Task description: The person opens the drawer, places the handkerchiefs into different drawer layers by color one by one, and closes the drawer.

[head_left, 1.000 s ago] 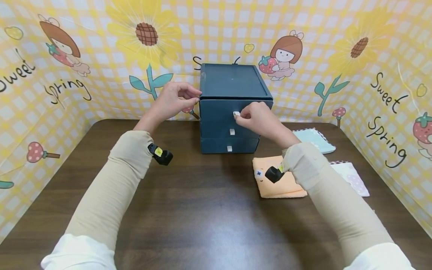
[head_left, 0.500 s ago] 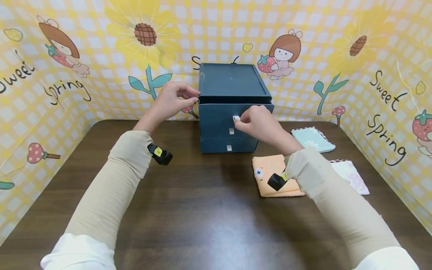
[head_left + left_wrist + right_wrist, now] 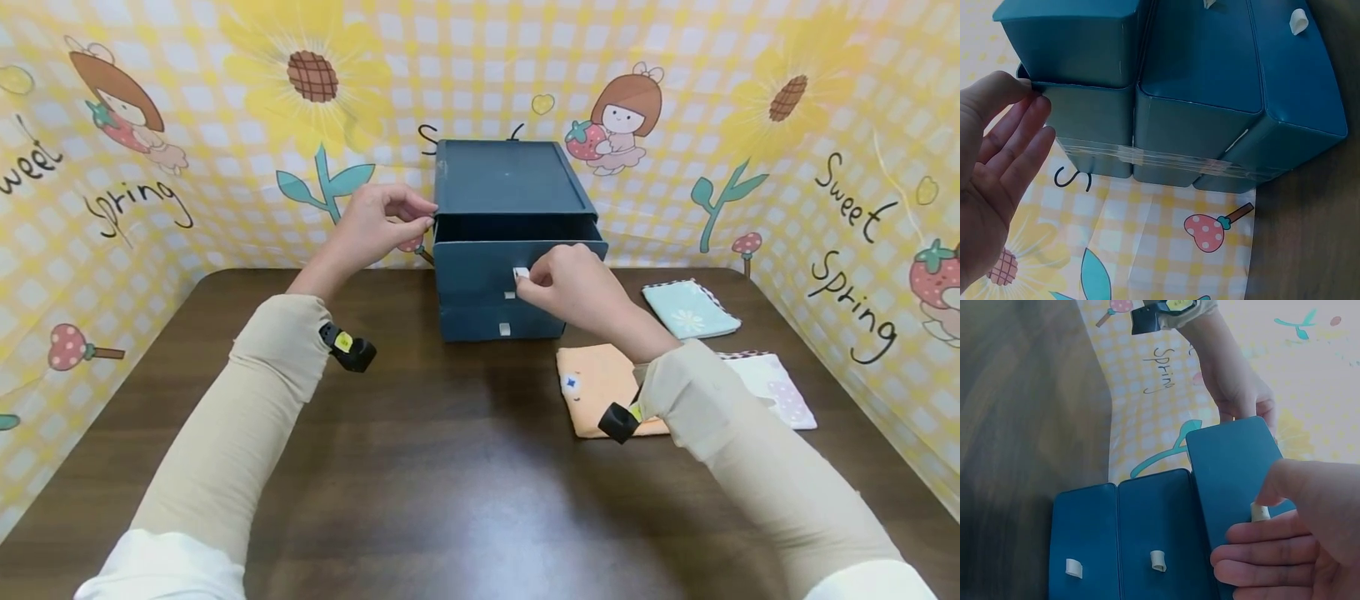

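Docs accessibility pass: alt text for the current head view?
A person's right hand pinches the white tab of a partly open top drawer in a blue cabinet; the left hand touches the cabinet's front left edge. An orange cloth, a light-blue cloth and a white cloth lie to the right on a brown table.

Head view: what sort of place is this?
Probably a tabletop booth set up for recording: a yellow-checked printed backdrop encloses the brown table at the back and both sides, and a small black camera sits at each wrist.
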Action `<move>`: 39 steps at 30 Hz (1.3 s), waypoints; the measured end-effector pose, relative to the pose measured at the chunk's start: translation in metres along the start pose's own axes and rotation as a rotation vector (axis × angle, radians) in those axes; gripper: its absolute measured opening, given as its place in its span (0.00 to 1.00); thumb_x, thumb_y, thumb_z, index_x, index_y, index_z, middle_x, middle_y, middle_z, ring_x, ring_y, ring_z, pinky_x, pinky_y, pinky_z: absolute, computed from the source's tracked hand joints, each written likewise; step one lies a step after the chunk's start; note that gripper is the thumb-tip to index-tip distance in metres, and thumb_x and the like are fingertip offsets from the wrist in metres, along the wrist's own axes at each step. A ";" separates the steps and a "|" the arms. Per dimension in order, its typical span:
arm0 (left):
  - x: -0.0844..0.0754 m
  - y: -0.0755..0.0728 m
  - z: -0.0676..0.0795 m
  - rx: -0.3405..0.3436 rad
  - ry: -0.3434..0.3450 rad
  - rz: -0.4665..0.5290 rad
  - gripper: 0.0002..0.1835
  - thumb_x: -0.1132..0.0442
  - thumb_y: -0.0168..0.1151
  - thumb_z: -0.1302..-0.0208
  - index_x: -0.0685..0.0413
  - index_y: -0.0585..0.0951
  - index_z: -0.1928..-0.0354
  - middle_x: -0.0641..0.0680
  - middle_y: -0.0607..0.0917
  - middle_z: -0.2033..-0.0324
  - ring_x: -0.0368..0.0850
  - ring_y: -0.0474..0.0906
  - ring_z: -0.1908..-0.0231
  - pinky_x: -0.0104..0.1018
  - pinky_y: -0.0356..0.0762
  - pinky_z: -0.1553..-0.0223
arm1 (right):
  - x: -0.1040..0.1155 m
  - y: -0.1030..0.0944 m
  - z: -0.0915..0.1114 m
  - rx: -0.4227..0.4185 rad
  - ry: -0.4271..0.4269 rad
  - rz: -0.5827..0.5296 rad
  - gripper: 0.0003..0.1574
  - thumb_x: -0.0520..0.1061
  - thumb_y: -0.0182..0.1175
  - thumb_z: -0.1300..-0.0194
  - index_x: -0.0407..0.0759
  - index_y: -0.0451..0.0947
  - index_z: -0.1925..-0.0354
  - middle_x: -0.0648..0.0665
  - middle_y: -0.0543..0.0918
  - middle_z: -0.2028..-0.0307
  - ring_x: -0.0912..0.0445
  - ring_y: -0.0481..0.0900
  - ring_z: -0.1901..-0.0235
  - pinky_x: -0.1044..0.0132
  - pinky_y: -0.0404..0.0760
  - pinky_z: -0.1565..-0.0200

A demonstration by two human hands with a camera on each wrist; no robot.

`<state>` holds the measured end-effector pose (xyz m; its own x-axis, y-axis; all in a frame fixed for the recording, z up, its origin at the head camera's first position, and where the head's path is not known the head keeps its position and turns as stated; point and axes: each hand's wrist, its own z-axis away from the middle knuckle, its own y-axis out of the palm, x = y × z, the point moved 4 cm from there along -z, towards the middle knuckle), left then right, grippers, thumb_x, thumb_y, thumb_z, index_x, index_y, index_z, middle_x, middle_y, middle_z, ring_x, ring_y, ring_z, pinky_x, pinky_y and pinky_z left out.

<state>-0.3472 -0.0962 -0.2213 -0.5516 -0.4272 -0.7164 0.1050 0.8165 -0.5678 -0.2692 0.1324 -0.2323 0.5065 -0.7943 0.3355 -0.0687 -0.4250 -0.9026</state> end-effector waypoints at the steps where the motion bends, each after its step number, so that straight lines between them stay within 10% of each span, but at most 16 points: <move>1: -0.001 0.000 0.000 -0.003 0.003 0.003 0.10 0.65 0.60 0.40 0.59 0.82 0.57 0.57 0.83 0.68 0.45 0.77 0.77 0.31 0.77 0.73 | 0.001 -0.001 0.001 -0.002 0.003 0.005 0.29 0.46 0.51 0.38 0.45 0.63 0.94 0.49 0.59 0.94 0.56 0.56 0.92 0.67 0.53 0.85; 39: -0.002 0.001 0.004 -0.047 0.030 0.041 0.09 0.67 0.60 0.41 0.62 0.82 0.59 0.60 0.83 0.67 0.47 0.78 0.74 0.32 0.76 0.74 | 0.018 -0.003 0.028 -0.071 0.006 0.034 0.23 0.45 0.54 0.44 0.48 0.69 0.94 0.53 0.59 0.94 0.60 0.58 0.92 0.69 0.52 0.85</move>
<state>-0.3425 -0.0963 -0.2218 -0.5722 -0.3818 -0.7258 0.0896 0.8506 -0.5181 -0.2362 0.1315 -0.2311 0.4979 -0.8112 0.3066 -0.1464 -0.4270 -0.8923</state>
